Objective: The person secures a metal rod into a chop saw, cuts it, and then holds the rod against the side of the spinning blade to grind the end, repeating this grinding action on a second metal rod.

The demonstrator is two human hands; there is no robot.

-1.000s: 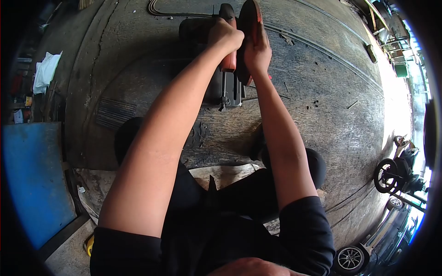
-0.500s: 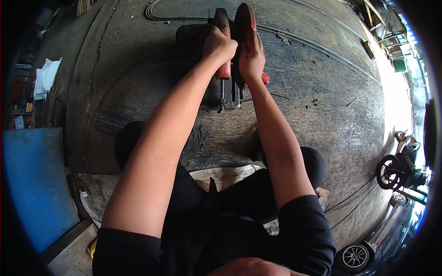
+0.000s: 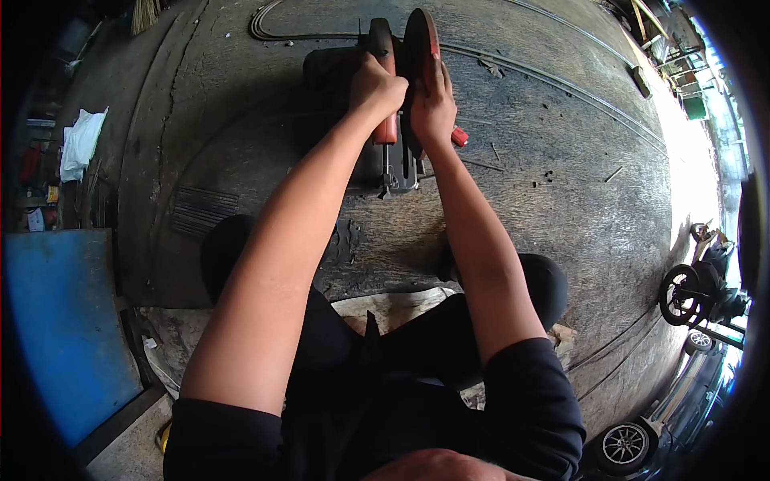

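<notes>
A cut-off saw with a dark grey base (image 3: pixel 408 172) stands on the floor in front of me. My left hand (image 3: pixel 377 86) is closed around its red handle (image 3: pixel 386 128). Just to the right, my right hand (image 3: pixel 434 110) is at the near edge of a round cutting disc (image 3: pixel 420 44) with a reddish rim. Its fingers stretch up along the disc's right side; the thumb is hidden. A red knob-like part (image 3: pixel 459 136) shows beside my right wrist. My hands and the handle cover much of the saw's middle.
Long metal rods (image 3: pixel 553 84) lie across the worn floor beyond the saw, bent into a loop at the far left. A ridged dark plate (image 3: pixel 204 211) lies left of my knee. A blue panel (image 3: pixel 68 321) stands at left. A motorcycle (image 3: pixel 706 280) and a car (image 3: pixel 642 437) are at right.
The view has shifted slightly. The handle and disc appear a little lower and further left, with both hands still on them.
</notes>
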